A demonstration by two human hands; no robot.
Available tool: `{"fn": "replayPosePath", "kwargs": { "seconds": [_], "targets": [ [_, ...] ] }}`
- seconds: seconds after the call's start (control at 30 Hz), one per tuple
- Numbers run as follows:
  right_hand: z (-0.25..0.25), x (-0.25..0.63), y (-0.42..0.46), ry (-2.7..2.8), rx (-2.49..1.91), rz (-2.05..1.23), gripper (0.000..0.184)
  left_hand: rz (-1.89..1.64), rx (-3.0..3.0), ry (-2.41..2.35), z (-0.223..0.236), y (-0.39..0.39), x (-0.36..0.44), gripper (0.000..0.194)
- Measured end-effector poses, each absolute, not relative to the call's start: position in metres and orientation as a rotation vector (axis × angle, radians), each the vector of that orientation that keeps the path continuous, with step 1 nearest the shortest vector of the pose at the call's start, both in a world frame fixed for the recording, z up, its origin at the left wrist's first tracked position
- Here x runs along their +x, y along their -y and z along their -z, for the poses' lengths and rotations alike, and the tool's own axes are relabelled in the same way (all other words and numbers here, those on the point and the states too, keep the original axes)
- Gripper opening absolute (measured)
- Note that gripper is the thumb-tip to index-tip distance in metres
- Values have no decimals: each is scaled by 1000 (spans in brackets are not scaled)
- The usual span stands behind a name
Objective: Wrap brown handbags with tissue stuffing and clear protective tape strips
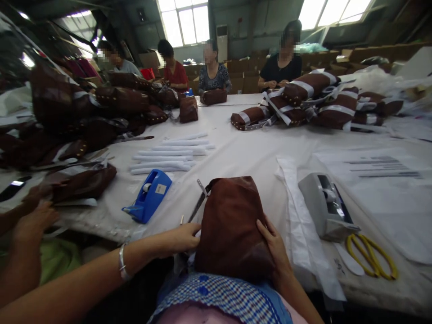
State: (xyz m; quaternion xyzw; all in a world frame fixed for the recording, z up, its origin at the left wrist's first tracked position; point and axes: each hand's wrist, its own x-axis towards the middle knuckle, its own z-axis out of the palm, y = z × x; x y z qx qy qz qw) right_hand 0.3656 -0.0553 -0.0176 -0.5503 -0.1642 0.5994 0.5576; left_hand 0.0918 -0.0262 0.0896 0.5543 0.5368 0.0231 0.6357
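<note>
The bag [232,220] sat by the near edge of the worktop [232,153]. The right hand [275,243] held its side, fingers [264,229] slightly apart. The left hand [185,237] had bent fingers by the other side; I couldn't tell what they held. The blue holder [150,204] had a roll [146,186] in it.

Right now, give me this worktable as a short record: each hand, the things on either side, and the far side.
Left hand: at the left edge of a brown bag; fingertips partly hidden
Right hand: holds the bag's right side, fingers on its front
Left of bag: blue tape dispenser, with white rolls beyond it
Right of bag: gray tape dispenser, yellow scissor handles beside it
Far side: people seated; brown bags piled at left and right
Surface: white-covered table
</note>
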Motion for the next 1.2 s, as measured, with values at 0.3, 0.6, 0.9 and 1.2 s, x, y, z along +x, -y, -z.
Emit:
{"fn": "replayPosePath", "kwargs": {
  "seconds": [0.3, 0.6, 0.9, 1.2],
  "targets": [
    [13, 357, 64, 474, -1552, -1222, 70, -372, 1537, -1441, -72, 31, 71, 66],
    [7, 341, 73, 417, -1668, -1188, 76, -415, 1634, -1658, -35, 51, 93, 73],
    [29, 328, 93, 752, -1546, -1486, 55, -489, 1800, -1559, -41, -29, 38, 46],
    [-55, 350, 42, 1623, -1527, -665, 21, -393, 1895, -1567, -30, -65, 32, 52]
  ]
}}
